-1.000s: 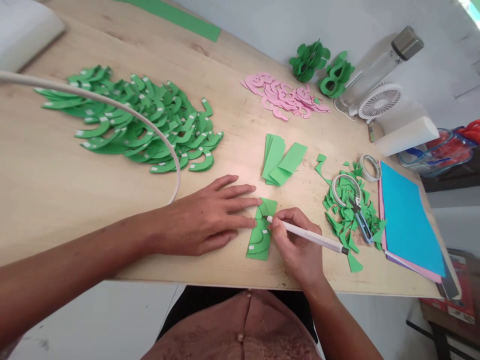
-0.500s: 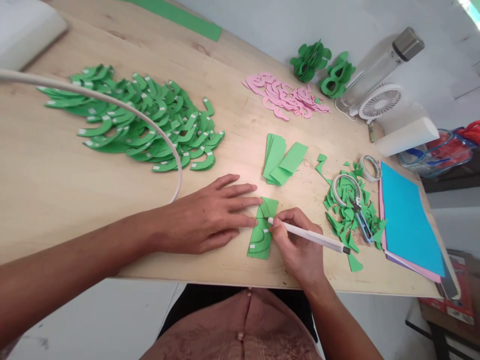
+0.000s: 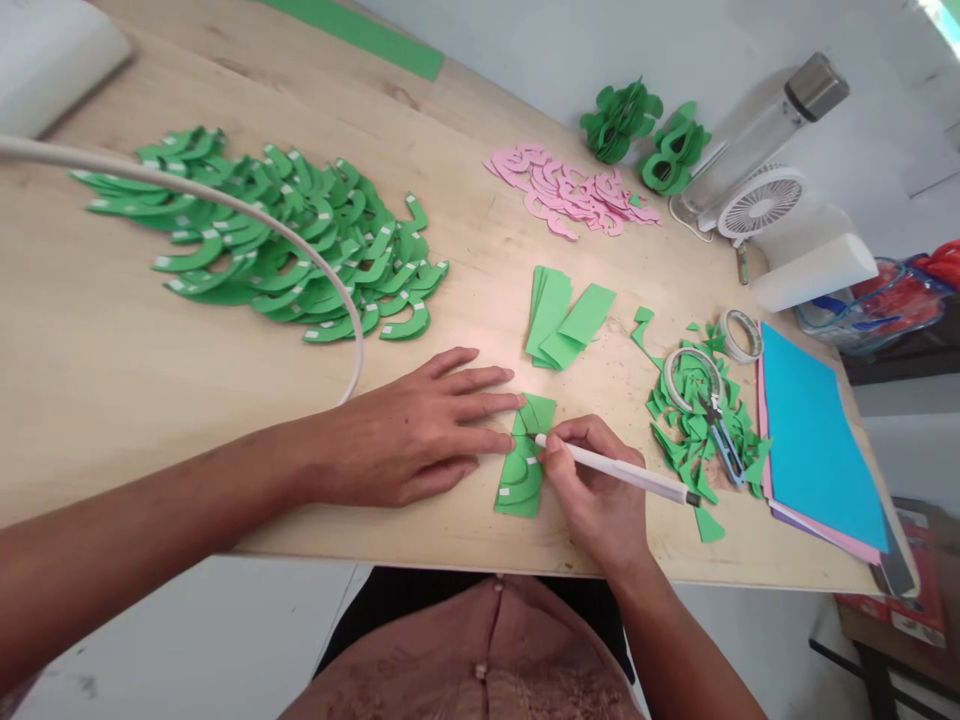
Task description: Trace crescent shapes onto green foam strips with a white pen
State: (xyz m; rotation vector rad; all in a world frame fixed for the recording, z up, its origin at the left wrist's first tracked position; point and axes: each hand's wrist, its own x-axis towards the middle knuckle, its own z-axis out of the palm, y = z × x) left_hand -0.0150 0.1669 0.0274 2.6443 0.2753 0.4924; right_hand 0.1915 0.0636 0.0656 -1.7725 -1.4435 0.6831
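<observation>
My right hand (image 3: pixel 598 490) is closed around a white pen (image 3: pixel 626 471), its tip on a green paper strip (image 3: pixel 525 415) near the table's front edge. Dark drawn lines show on the upper part of this strip. On its lower part lies a curved green paper cutout (image 3: pixel 521 480) with small white pieces at its ends. My left hand (image 3: pixel 420 432) lies flat with fingers stretched out, two fingertips touching the strip's left edge. Just beyond the strip rest several blank green paper strips (image 3: pixel 551 315), overlapping one another.
A heap of green curved cutouts (image 3: pixel 300 240) lies left, crossed by a white cable (image 3: pixel 300 243). Pink cutouts (image 3: pixel 562 190) sit farther back. To the right are green scraps (image 3: pixel 675 450), tape rolls (image 3: pixel 741 336), snips (image 3: pixel 724 440) and coloured sheets (image 3: pixel 817 430). A bottle (image 3: pixel 757 140) and fan (image 3: pixel 763 203) stand behind.
</observation>
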